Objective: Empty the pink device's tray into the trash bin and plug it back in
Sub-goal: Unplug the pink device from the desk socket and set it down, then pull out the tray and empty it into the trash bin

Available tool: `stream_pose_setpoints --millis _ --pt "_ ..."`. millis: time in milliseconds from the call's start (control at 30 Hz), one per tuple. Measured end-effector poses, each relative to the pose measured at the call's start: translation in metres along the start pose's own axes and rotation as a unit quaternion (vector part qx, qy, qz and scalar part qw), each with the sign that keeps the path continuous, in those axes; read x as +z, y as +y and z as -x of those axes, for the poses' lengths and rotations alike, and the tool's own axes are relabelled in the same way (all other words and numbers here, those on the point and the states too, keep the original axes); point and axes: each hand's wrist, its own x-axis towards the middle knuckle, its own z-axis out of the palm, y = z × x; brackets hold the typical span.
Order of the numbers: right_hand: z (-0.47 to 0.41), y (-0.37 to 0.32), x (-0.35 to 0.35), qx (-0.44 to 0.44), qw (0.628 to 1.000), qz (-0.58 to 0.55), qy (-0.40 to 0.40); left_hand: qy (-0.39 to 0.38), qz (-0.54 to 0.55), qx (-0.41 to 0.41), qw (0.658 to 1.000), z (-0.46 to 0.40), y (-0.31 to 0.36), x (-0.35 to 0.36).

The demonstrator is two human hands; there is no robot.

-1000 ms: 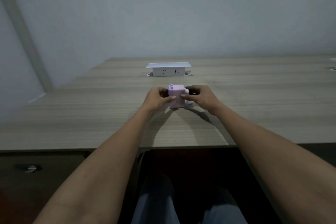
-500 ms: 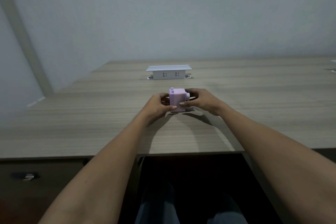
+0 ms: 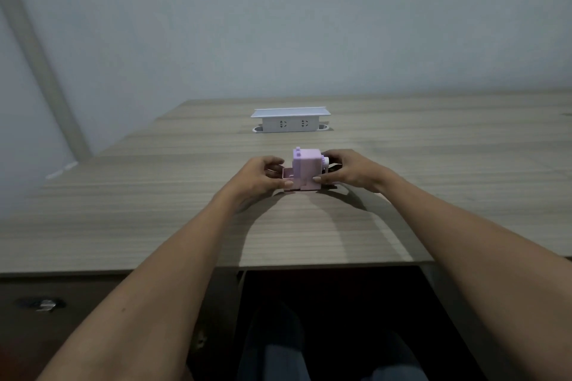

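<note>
A small pink box-shaped device (image 3: 307, 168) stands on the wooden desk (image 3: 154, 210) in front of me. Its pink tray (image 3: 288, 173) sticks out partway from the device's left side. My left hand (image 3: 263, 175) grips that tray with thumb below and fingers behind. On the right side, my right hand (image 3: 346, 168) holds the device's body, thumb on the front face and fingers around the back near a small round knob. No trash bin is in view.
A white pop-up socket box (image 3: 290, 119) with two outlets rises from the desk behind the device. The desk's front edge runs across below my forearms, with a dark drawer front and metal handle (image 3: 45, 304) at lower left. My legs show under the desk.
The tray has slid out to the left of the device with my left hand on it; one second ago it sat flush. My right hand stays on the body.
</note>
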Motion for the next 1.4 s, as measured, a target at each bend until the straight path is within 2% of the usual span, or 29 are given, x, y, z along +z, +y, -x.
stream_pose_setpoints --millis 300,600,967,1133,1400 --pt "0.005 -0.009 -0.001 0.000 1.000 0.005 0.012 0.051 -0.020 -0.020 0.998 0.023 -0.011 -0.050" --pt "0.014 -0.057 -0.022 -0.041 0.998 -0.008 0.056 0.076 -0.013 0.019 0.997 0.030 0.042 -0.064" --pt "0.055 -0.099 -0.062 -0.069 0.994 -0.016 0.087 0.032 -0.001 0.093 0.995 0.023 0.122 -0.011" --pt "0.090 -0.097 -0.090 -0.061 0.991 -0.013 0.116 -0.002 -0.001 0.134 0.991 0.022 0.154 0.028" --pt "0.169 -0.075 -0.146 -0.038 0.981 -0.023 0.189 -0.060 0.060 0.177 0.981 0.015 0.190 0.109"
